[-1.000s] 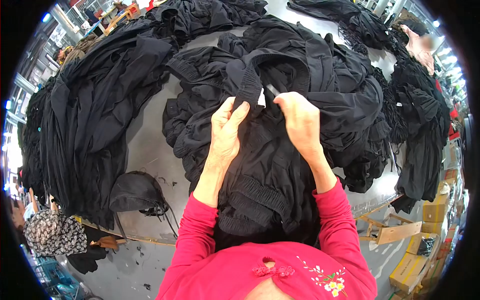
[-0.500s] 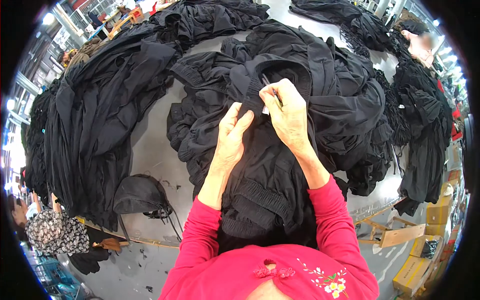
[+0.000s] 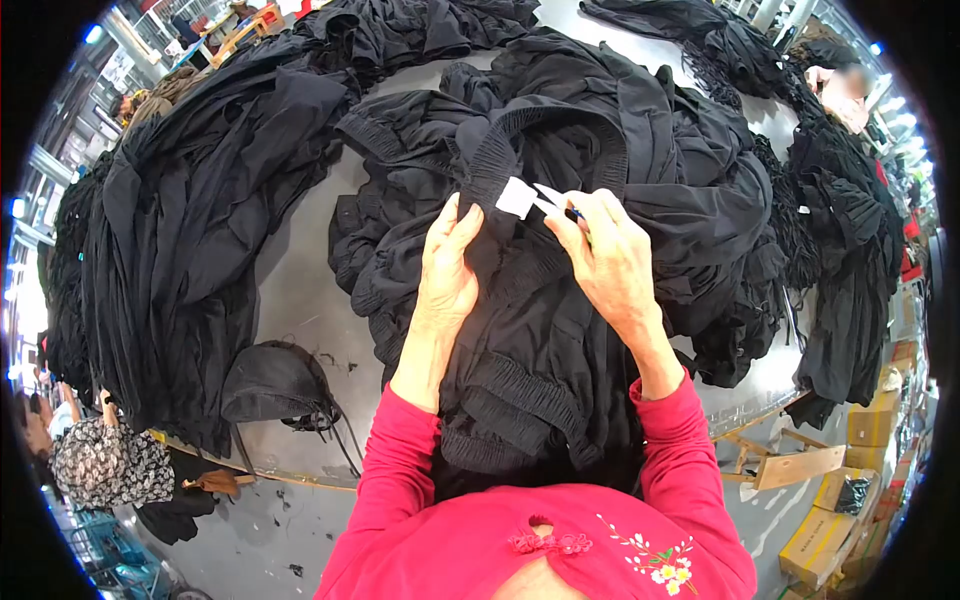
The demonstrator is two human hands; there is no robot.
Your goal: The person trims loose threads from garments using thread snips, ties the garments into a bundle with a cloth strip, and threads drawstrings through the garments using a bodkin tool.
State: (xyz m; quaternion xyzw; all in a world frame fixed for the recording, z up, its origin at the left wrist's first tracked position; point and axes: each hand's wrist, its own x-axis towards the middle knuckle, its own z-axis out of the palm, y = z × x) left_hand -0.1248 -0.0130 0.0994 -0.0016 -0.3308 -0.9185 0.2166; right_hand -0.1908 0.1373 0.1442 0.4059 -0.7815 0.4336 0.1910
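Note:
Black garments with gathered elastic waistbands lie heaped in front of me. My left hand (image 3: 450, 262) is closed on the waistband (image 3: 487, 165) of one black garment (image 3: 550, 140), thumb against fingers. A white label (image 3: 516, 198) stands out from that band, just right of my left fingertips. My right hand (image 3: 610, 250) is closed around small thread snips (image 3: 546, 197). Their two pointed blades are apart and aim left at the label's right edge. I cannot tell whether they touch it. My fingers hide most of the snips' handle.
A black cap-like bag with straps (image 3: 280, 385) lies on the grey table (image 3: 300, 290) at left. More black clothing (image 3: 220, 200) is piled left and right. A wooden stool (image 3: 800, 467) and cardboard boxes (image 3: 825, 535) stand at lower right. A person in a patterned top (image 3: 112, 460) is at lower left.
My right hand has moved right and down with the snips, away from the band. The white label, mostly hidden before, now shows fully. My left hand has shifted slightly left.

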